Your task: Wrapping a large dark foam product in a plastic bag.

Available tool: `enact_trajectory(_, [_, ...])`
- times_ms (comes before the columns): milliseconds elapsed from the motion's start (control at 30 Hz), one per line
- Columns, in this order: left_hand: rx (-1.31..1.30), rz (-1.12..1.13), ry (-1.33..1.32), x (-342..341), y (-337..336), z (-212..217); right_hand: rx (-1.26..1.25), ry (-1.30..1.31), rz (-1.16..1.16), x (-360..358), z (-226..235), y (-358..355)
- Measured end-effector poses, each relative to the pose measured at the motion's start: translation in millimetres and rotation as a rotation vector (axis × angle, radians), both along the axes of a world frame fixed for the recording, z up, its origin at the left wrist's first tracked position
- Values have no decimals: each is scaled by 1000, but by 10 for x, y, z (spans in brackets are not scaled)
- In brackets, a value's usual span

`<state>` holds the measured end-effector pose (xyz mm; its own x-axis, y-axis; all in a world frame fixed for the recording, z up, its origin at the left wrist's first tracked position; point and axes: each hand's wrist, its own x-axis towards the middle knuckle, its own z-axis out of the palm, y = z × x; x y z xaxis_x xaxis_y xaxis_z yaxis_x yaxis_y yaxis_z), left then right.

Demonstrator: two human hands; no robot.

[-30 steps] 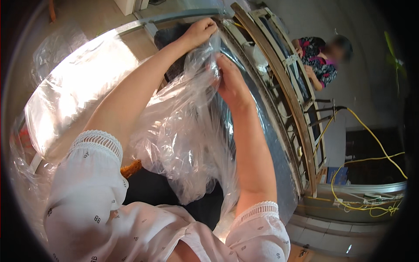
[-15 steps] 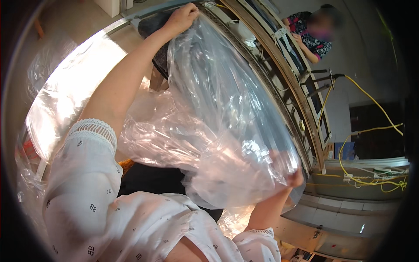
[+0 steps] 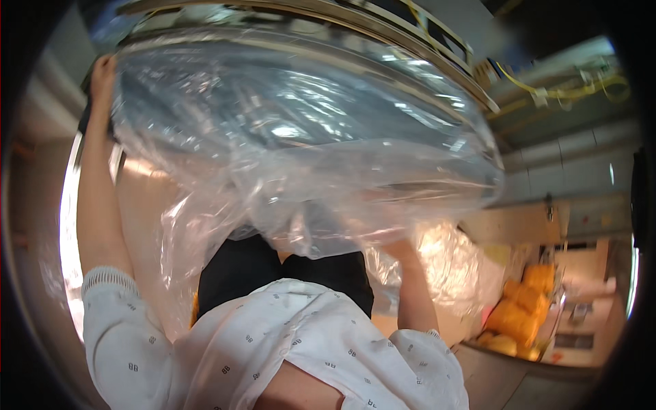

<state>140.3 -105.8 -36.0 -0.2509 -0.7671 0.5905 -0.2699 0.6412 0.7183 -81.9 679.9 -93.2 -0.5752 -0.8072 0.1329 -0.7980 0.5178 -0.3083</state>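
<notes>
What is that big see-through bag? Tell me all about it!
The clear plastic bag is large, thin and shiny, with many wrinkles and bright glints of light. It is stretched wide across the upper part of the view, above a metal table. The left hand grips its upper left edge. Its lower folds hang down, bunched, toward the person's lap. The right hand is hidden behind those folds, so its grip cannot be seen. The bag looks empty.

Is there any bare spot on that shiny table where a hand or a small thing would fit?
Little shows. A bare strip of the metal table lies between the left arm and the clear plastic bag, which the left hand holds at its far corner. The right hand is hidden under the bag. The yellow items crowd the lower right.
</notes>
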Motion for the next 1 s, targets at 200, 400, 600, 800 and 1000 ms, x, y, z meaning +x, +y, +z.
enact_trajectory(200, [60, -41, -103, 278, -394, -82, -449, -215, -393, -328, 469, 212])
enact_trajectory(400, [-117, -113, -266, -101, 494, 168, -1402, -199, -792, -1019, 2543, 1489])
enact_trajectory(600, [-231, -79, -403, 24, 437, 285, -221, 881, -835, -1600, 3432, 1212])
enact_trajectory(800, [-289, 306, -461, 843, 49, -27, -47, 819, -53, -1192, 2271, -64])
enact_trajectory(1000, [-351, 135, -643, 1602, -756, -232, -105, 290, -277, -1726, 1427, 90])
